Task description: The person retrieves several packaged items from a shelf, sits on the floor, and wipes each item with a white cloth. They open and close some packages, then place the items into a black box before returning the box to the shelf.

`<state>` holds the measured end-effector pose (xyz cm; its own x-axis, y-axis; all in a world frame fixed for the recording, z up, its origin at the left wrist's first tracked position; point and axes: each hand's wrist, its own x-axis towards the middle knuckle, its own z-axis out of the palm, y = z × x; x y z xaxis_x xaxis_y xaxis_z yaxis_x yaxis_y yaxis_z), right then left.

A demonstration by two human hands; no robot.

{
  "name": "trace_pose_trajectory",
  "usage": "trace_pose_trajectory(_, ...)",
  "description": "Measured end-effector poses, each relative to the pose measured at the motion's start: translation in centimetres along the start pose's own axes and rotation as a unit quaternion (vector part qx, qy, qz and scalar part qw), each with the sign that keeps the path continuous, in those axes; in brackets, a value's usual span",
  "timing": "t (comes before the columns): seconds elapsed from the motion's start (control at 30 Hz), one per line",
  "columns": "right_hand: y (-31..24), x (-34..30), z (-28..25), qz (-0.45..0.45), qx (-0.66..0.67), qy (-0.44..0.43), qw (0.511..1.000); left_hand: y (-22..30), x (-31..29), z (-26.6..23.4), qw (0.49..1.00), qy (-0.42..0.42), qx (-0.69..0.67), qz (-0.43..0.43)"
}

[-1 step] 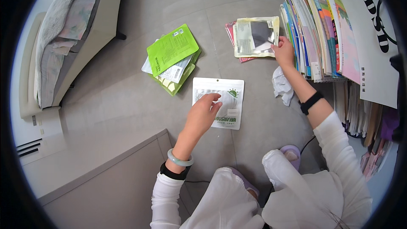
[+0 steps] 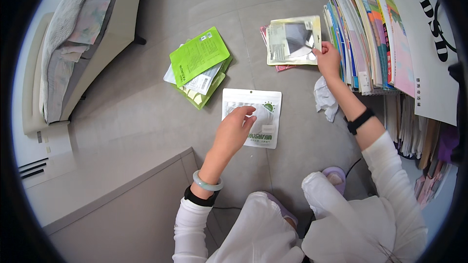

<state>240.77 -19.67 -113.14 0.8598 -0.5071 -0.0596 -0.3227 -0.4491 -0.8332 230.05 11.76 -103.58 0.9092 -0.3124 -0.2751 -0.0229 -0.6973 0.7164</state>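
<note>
My right hand [image 2: 328,61] pinches the right edge of a cream-edged clear pouch [image 2: 278,57], which has something dark grey inside. That pouch lies over a pink-red packet [image 2: 284,68], of which only the edges show. My left hand [image 2: 234,129] is over a white zip pouch [image 2: 271,141] with green print and a clear window. Its thumb and forefinger are apart with nothing between them; whether it touches the pouch I cannot tell. Left of there lies a small pile: a bright green packet [image 2: 197,58] on top, a white-grey packet [image 2: 208,79] and another green packet [image 2: 210,98] beneath.
Crumpled white tissue [image 2: 325,98] lies on the grey tiled floor below my right forearm. Upright books [image 2: 356,44] and a large white bag [image 2: 434,87] stand at the right. A grey cabinet [image 2: 122,185] is at the lower left, a bed [image 2: 105,44] at the upper left.
The cream-edged clear pouch has shifted slightly left and up at its right edge, still in my right hand's pinch. My left hand has hardly moved.
</note>
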Motion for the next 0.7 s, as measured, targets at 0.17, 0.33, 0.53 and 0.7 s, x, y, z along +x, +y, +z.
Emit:
trace_pose_trajectory(0.17, -7.0, -7.5, -2.0, -0.199, 0.099, -0.008, 0.975, 4.6, 0.5, -0.9, 0.987, 0.011, -0.158, 0.001)
trace_pose_trajectory(0.33, -10.9, -13.5, -3.7, -0.499, 0.021, -0.012, 0.866, 8.0, 0.9, -1.8, 0.939, 0.016, -0.34, -0.053)
trace_pose_trajectory(0.53, -11.7, -15.3, -5.3, -0.596, -0.042, -0.046, 0.801, 6.6, 0.1, -1.7, 0.866, -0.014, -0.495, -0.074)
trace_pose_trajectory(0.7, -12.3, -16.8, -4.9, -0.46, 0.068, -0.118, 0.878, 3.5, -0.1, -2.2, 0.896, -0.034, -0.435, -0.078)
